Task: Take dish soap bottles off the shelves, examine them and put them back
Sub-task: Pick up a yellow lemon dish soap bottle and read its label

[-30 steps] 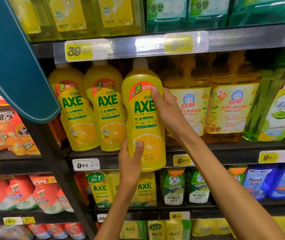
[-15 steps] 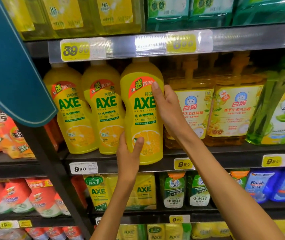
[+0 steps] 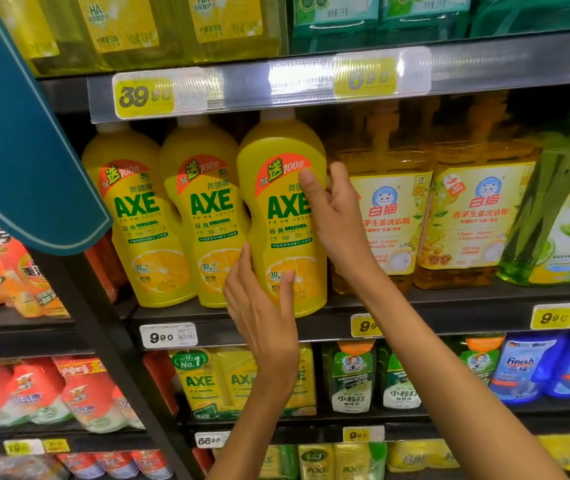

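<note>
On the shelf (image 3: 415,306), right of two matching ones, stands the bottle (image 3: 287,223), both hands gripping: left hand (image 3: 262,306) at 7 o'clock, right hand (image 3: 335,216) at 3. Put-back step seems nearly finished; next, both release.

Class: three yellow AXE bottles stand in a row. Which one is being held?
The rightmost AXE bottle, beside the amber bottles: the left hand and right hand grip it.

the yellow axe bottle (image 3: 285,216) has gone from overhanging the shelf edge (image 3: 449,320) to standing on it.
</note>
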Motion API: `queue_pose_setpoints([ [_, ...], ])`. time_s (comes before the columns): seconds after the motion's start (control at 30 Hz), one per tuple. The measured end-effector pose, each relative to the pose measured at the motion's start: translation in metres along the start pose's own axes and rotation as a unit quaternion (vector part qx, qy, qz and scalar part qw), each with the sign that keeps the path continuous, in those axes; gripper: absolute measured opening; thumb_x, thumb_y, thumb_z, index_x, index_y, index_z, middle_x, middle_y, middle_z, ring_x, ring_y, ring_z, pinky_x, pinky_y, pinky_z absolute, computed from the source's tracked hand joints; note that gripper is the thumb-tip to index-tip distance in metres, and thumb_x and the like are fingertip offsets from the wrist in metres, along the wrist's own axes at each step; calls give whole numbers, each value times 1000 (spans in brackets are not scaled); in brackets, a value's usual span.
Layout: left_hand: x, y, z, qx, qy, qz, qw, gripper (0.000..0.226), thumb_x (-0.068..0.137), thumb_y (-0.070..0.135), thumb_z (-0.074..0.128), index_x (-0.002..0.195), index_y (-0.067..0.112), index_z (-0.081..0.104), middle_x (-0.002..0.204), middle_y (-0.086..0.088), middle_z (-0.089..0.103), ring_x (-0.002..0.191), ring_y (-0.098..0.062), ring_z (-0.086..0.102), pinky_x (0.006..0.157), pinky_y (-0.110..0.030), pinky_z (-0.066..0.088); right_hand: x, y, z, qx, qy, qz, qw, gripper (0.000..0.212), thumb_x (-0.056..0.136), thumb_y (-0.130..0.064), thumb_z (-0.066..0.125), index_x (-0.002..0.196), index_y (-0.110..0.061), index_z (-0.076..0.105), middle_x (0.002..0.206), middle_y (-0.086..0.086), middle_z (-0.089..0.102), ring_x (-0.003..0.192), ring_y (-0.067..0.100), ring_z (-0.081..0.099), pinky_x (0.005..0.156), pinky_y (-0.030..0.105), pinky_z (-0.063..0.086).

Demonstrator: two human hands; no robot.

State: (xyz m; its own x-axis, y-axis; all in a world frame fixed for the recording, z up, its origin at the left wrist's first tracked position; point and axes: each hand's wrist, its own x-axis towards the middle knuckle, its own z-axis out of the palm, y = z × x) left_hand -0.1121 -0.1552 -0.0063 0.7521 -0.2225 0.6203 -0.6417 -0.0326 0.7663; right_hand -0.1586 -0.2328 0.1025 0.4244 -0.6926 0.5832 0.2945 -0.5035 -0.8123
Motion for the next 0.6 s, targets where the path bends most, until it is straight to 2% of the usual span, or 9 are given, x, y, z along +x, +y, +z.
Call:
queue_pose_setpoints([
  [0.07,-3,-2,-2,-5,-30,14,999,69,91,48,49,149,32,16,148,11,27,136,8,8,115,-45,23,0,-1,-4,-24,-24,-3,999,17,99,-29,51,90,-21,39,101,17,62,97,32,63,80,52,54],
  [0.13,-8,-7,-5,-10,-82,31,996,84,88,40,61,149,37,3,148,22,14,134,16,-3,116,-40,16,-2,1,-10,-37,-64,-3,997,20,98,-24,53,108,-11,43,115,15,61,107,26,62,88,52,52],
  [0.17,-9,-9,-6,-6,-98,40,994,92,86,36,66,149,38,-1,148,23,10,134,16,-3,116,-38,14,-3,3,-13,-45,-81,-2,996,31,97,-22,55,120,-6,41,123,15,58,114,25,59,93,51,50],
  [0.23,-6,-12,-6,2,-103,48,994,97,82,32,71,147,37,-1,148,19,12,134,13,1,115,-36,15,-9,6,-16,-80,-96,6,992,58,95,-18,58,143,-6,27,142,14,46,131,25,47,104,50,43],
  [0.3,-1,-11,-3,13,-91,46,995,98,79,28,75,148,31,5,148,10,20,133,5,9,113,-31,17,-14,8,-16,-129,-91,8,987,77,94,-16,60,152,-10,9,153,12,32,139,24,37,111,48,36],
  [0.33,1,-11,-2,22,-88,42,995,99,77,27,76,148,28,7,148,2,25,132,0,14,111,-28,18,-16,8,-15,-151,-85,4,985,82,93,-16,61,152,-10,4,154,12,31,139,24,37,111,47,35],
  [0.4,3,-11,-1,35,-85,38,995,100,75,26,78,148,24,9,142,-8,31,128,-4,20,108,-23,20,-16,7,-15,-188,-70,-12,980,82,92,-20,64,152,-9,9,149,14,40,133,26,45,107,47,41],
  [0.5,4,-11,1,43,-79,34,995,100,75,27,78,147,26,8,138,-10,33,126,-10,25,107,-23,20,-13,3,-17,-269,-42,-53,961,75,87,-29,68,145,-7,26,127,17,60,113,30,61,92,47,52],
  [0.6,7,-12,3,61,-78,36,994,100,75,28,77,148,24,9,138,-11,35,127,-18,29,105,-22,21,-14,4,-17,-314,-25,-71,946,76,88,-33,67,147,-6,27,124,18,62,109,30,63,88,45,54],
])
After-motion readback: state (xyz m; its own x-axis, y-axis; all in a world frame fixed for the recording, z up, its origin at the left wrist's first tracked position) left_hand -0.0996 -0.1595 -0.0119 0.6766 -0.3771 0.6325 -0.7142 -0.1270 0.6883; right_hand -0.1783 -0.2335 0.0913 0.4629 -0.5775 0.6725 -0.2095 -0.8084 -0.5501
